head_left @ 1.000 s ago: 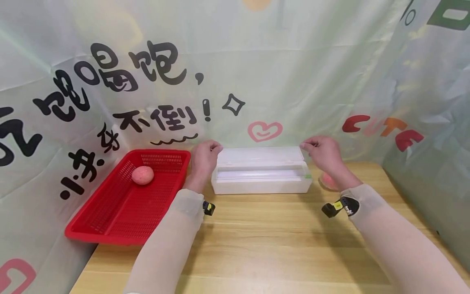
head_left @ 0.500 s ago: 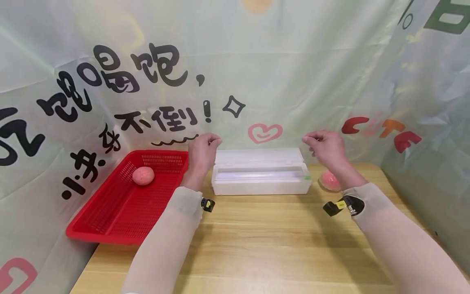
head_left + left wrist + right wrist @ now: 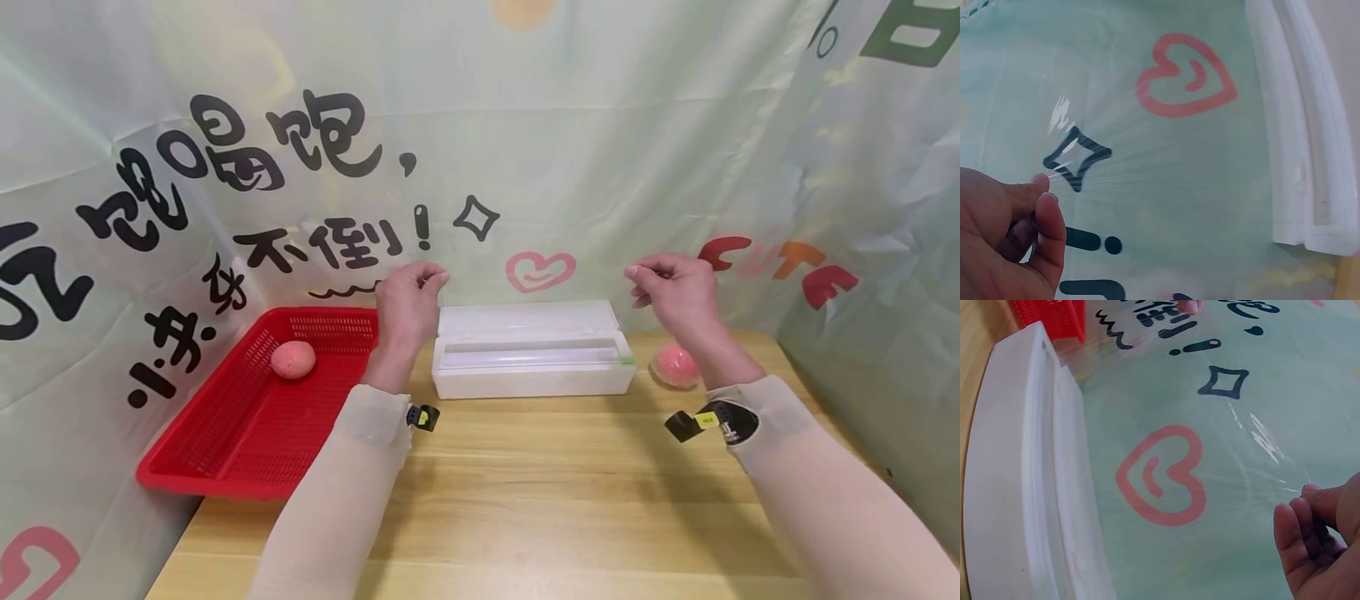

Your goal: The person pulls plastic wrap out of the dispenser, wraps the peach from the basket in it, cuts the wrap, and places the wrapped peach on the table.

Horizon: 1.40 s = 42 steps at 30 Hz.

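Note:
Clear cling film stretches up from the long white dispenser box, showing as bright glints and fine creases in both wrist views. My left hand pinches one corner of the film between thumb and finger, above the box's left end. At the opposite side, my right hand pinches the other corner. The box's lid is tipped back, and the roll lies in the slot. In the right wrist view, creases in the film fan out from the right thumb.
On the left stands a red perforated basket with a pink peach-like ball in it. A similar pink ball, shiny as if wrapped, sits right of the box, partly behind my right wrist. A printed cloth hangs behind the wooden table.
Both hands have risen from the level of the lid and moved slightly apart, drawing the film upward. The box has stayed in place, and more of the right pink ball shows.

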Tool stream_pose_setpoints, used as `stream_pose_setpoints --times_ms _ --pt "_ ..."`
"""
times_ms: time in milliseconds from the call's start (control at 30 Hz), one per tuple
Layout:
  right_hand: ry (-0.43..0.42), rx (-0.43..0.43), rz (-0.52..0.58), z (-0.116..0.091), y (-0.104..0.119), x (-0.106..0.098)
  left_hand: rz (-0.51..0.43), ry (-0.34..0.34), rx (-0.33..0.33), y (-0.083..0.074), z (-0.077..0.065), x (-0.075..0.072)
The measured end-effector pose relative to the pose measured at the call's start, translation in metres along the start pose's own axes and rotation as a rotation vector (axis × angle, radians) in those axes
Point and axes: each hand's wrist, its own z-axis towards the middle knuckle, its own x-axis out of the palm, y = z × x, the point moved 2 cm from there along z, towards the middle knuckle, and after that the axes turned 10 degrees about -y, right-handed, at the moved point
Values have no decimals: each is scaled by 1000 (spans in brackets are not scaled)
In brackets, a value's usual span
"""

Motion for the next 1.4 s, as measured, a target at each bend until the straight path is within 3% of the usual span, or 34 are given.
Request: stream_pose_setpoints --times_ms 533,800,1033,1400 --pt "-57 -7 215 0 23 -12 -119 -76 19 -23 4 -18" --pt "-62 -44 465 5 36 -15 -135 -111 43 -36 10 -26" --pt "-90 -83 608 4 47 -21 -171 -126 64 -49 13 -35" --pt "-108 -120 668 -1 56 -31 -245 -162 112 -60 4 -48"
